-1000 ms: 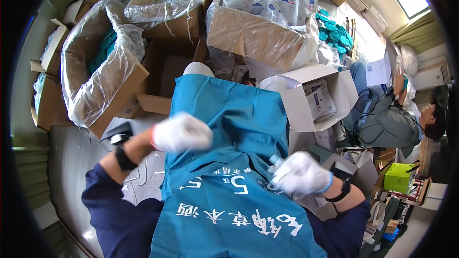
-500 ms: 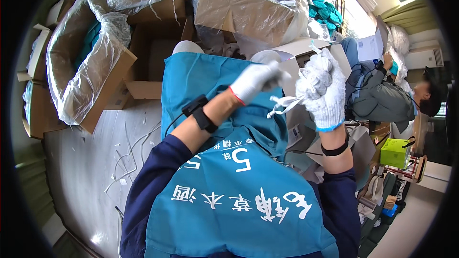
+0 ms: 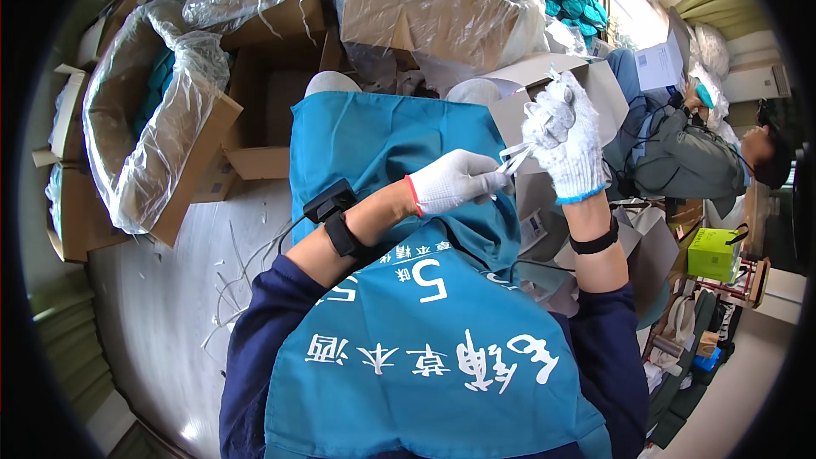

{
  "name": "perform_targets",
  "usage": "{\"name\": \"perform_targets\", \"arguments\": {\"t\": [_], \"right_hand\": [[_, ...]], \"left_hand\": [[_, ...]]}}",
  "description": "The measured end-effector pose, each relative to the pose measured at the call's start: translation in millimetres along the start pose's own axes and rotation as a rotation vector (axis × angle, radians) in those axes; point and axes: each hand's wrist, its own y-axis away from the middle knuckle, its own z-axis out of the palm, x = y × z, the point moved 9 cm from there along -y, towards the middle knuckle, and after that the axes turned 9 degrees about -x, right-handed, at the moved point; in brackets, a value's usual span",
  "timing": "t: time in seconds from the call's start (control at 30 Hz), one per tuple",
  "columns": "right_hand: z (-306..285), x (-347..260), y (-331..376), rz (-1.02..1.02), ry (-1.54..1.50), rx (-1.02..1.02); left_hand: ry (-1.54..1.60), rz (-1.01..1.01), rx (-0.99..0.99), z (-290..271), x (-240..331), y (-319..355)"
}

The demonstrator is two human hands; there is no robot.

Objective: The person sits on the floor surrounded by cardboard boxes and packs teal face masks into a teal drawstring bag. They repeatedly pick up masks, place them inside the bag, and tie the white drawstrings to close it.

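left hand [image 3: 455, 181]: pinched on white strip [image 3: 516, 155], frame centre | right hand [image 3: 565, 140]: fisted round strip, upper right | teal apron [image 3: 399, 144] beneath

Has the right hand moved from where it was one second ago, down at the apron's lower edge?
Yes. The right hand has risen up and away from the apron, now level with the open cardboard box ahead.

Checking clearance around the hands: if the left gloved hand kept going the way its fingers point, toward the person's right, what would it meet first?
Most likely the right hand. The left hand points at the thin white strip held between both gloves, and the right glove sits just beyond it. Depth is unclear, but they look close together.
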Motion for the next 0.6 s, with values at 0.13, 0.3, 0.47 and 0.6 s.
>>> {"name": "perform_targets", "arguments": {"t": [0.13,0.3,0.47,0.6], "right_hand": [[-0.4,-10.1,5.4,-0.033,0.073,0.112],[5.0,-19.3,13.2,-0.113,0.121,0.200],[18.4,-18.1,17.0,-0.085,0.314,0.045],[39.7,-0.7,24.5,-0.124,0.642,0.103]], "left_hand": [[-0.285,-0.032,-0.074,12.6,14.0,6.5],[-0.246,-0.026,-0.033,8.6,9.8,3.8],[0.256,-0.080,0.115,-5.6,-8.1,-2.0],[0.072,0.032,0.133,-5.9,10.6,7.8]]}}
